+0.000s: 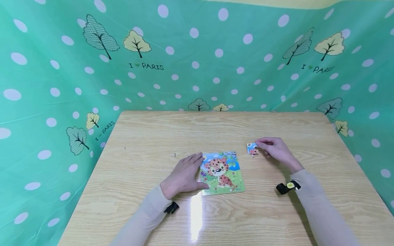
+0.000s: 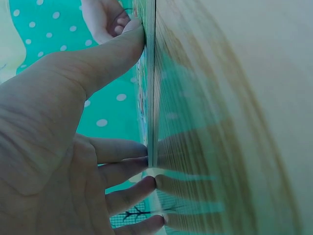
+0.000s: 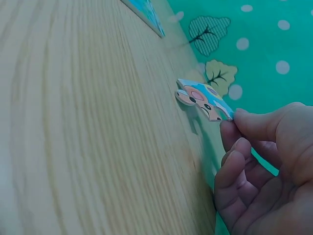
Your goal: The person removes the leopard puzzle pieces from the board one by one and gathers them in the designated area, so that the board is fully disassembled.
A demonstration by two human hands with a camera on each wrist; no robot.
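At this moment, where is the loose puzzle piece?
In the head view, the puzzle piece is pinched in the right hand, just right of the animal puzzle, near its upper right corner.

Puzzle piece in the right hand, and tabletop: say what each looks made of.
Puzzle piece: probably thin wood or cardboard with a printed face, judging by its pale cut edge. Tabletop: wood or laminate, glossy, showing grain and bright glare.
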